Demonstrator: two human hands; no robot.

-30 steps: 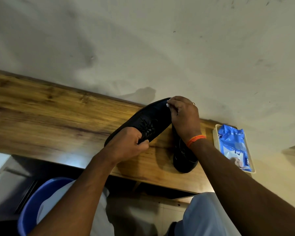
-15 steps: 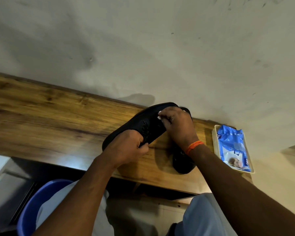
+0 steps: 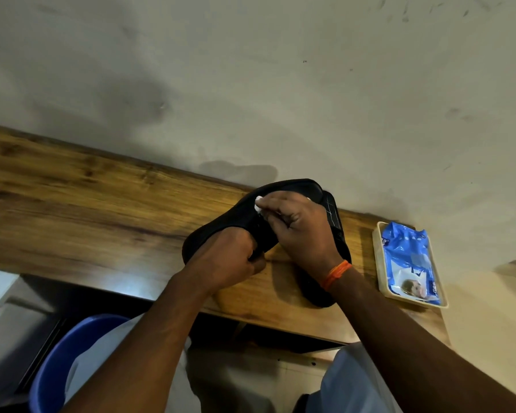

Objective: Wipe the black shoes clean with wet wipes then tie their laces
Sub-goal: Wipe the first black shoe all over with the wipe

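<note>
A black shoe [image 3: 236, 216] is tilted above the wooden table [image 3: 87, 204], and my left hand [image 3: 230, 257] grips its near end. My right hand [image 3: 298, 231] pinches a small white wet wipe [image 3: 258, 203] and presses it on the shoe's upper side near the middle. The second black shoe [image 3: 322, 290] lies on the table under my right wrist, largely hidden by the hand and forearm. The laces of both shoes are out of sight.
A blue pack of wet wipes [image 3: 408, 257] lies in a cream tray [image 3: 380, 263] at the table's right end. The wall [image 3: 280, 84] stands right behind the table. A blue plastic chair [image 3: 57, 362] shows below the table's front edge at lower left.
My right hand has slid with the wipe from the shoe's far end toward its middle. The held shoe has dropped lower and tilted flatter; my left hand kept its grip.
</note>
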